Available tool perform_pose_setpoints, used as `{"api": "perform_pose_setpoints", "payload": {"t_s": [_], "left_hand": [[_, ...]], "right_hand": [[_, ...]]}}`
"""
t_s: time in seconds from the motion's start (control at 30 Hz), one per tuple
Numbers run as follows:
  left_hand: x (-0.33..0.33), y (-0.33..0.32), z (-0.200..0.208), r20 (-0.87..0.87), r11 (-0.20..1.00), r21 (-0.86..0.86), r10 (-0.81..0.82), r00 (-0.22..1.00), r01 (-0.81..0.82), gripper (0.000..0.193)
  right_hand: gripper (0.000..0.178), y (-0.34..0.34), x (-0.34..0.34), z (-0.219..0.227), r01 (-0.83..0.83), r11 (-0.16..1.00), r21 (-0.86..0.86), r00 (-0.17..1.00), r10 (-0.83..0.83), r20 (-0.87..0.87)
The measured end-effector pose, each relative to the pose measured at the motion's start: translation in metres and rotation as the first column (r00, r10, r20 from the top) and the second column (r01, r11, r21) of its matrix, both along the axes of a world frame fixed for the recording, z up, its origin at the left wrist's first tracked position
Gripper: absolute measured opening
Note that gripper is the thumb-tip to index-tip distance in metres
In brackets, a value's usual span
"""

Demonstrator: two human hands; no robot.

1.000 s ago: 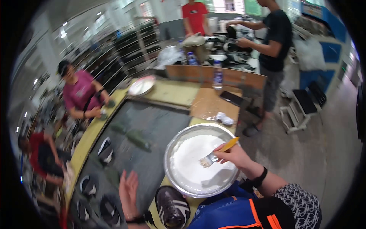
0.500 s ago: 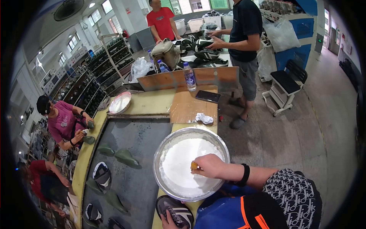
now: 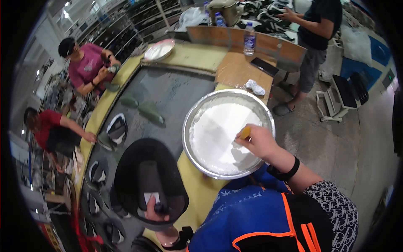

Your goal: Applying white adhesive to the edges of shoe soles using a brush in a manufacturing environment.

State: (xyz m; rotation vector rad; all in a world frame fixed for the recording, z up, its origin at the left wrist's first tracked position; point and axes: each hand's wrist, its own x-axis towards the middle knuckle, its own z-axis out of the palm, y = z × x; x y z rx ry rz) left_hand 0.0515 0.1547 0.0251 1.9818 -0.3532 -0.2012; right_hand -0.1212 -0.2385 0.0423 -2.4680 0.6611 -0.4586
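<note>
My left hand [image 3: 158,213] grips a dark grey and black shoe upper [image 3: 136,168] at one end, thumb over a small white label. The upper is raised near my view, its opening turned toward me. My right hand [image 3: 262,145] pinches a small yellow-ended tool [image 3: 245,132] over a wide metal basin [image 3: 187,145]. White paste or glue [image 3: 218,130] covers the basin's bottom. The tool's lower end is hidden by my fingers or too blurred to make out.
Shoe uppers [image 3: 117,128] and green shoe lasts [image 3: 151,111] lie on the grey table [image 3: 176,90] at left. Beyond the basin are a crumpled white cloth [image 3: 255,87], phone [image 3: 264,66], bottle [image 3: 249,40] and white-filled bowl [image 3: 159,50]. Two people work along the left; another stands far right.
My left hand has lifted the shoe upper up and left from beside the basin. My right hand keeps the yellow-ended tool over the paste. My view has shifted down and left.
</note>
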Motion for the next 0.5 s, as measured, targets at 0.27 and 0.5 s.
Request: {"api": "perform_pose_setpoints", "payload": {"t_s": [0.27,0.5], "left_hand": [[-0.044,-0.086,0.027,-0.509,0.801,-0.594,-0.451,0.733,0.08,0.022],[-0.04,-0.114,0.025,-0.609,0.804,-0.528,-0.582,0.539,0.271,0.019]], "right_hand": [[0.017,0.001,0.004,0.033,-0.046,0.993,-0.111,0.994,0.057,0.098],[0.014,0.019,0.009,0.069,-0.238,0.968,-0.076,0.901,0.249,0.356]]}}
